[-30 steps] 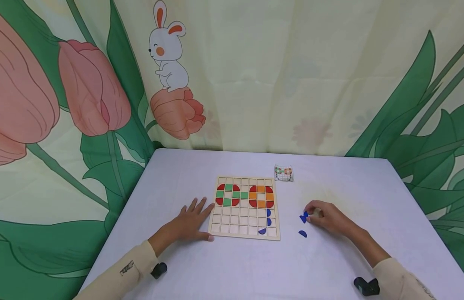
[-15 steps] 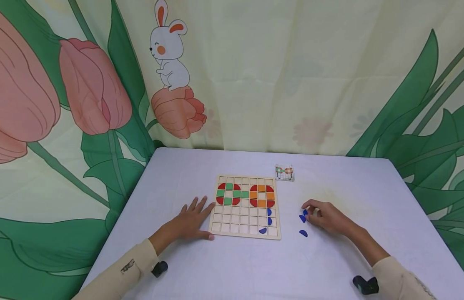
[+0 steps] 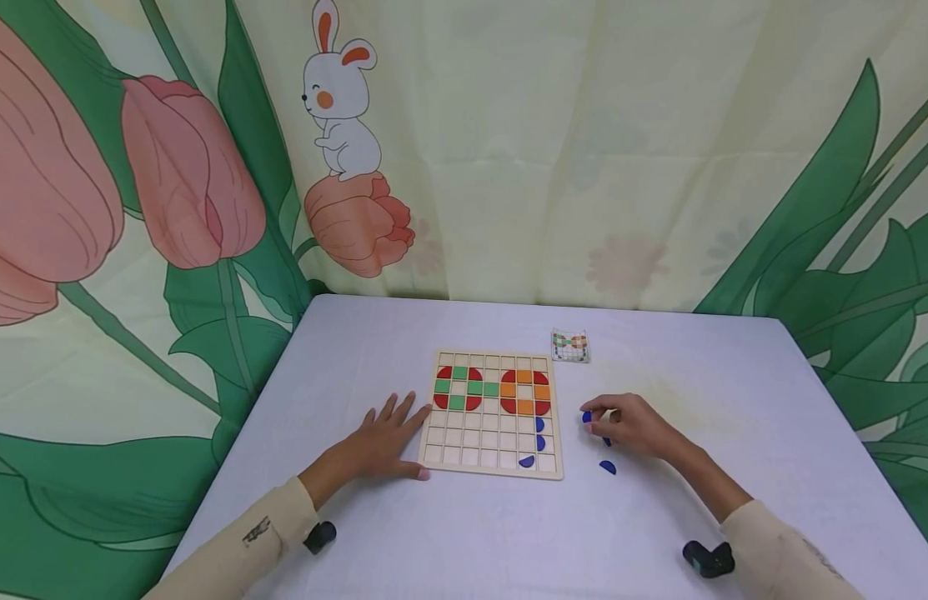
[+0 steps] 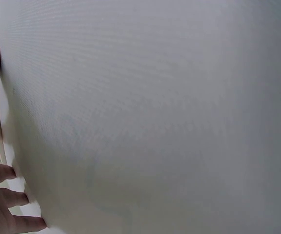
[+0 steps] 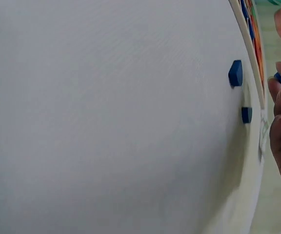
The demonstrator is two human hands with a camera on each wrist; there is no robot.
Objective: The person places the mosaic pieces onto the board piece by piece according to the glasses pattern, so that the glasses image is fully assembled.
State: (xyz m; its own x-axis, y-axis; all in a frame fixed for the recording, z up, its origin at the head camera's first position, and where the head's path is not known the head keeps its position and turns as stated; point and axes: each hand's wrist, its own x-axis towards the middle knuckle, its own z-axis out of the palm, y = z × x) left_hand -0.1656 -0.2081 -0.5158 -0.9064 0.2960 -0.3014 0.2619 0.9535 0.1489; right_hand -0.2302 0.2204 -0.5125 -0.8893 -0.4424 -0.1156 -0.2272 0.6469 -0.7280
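A square wooden grid board (image 3: 464, 437) lies mid-table, with red, green and orange pieces in its upper rows. Three blue half-round pieces (image 3: 527, 461) sit in cells at its lower right. My left hand (image 3: 381, 442) rests spread at the board's left edge, thumb and fingertips touching it. Right of the board, my right hand (image 3: 629, 423) pinches a blue piece (image 3: 587, 417) above the table. Under it lies one loose blue piece (image 5: 247, 115), mostly hidden in the head view; another blue half-round (image 3: 608, 467) lies nearer the front.
A small pattern card (image 3: 570, 345) lies behind the board's upper right corner. White cloth covers the table (image 3: 464, 533). A curtain (image 3: 509, 167) printed with tulips and a rabbit hangs along the table's back edge.
My right hand has lifted a blue half-round piece from the loose ones and moved left toward the board. The left hand stays at the board's edge.
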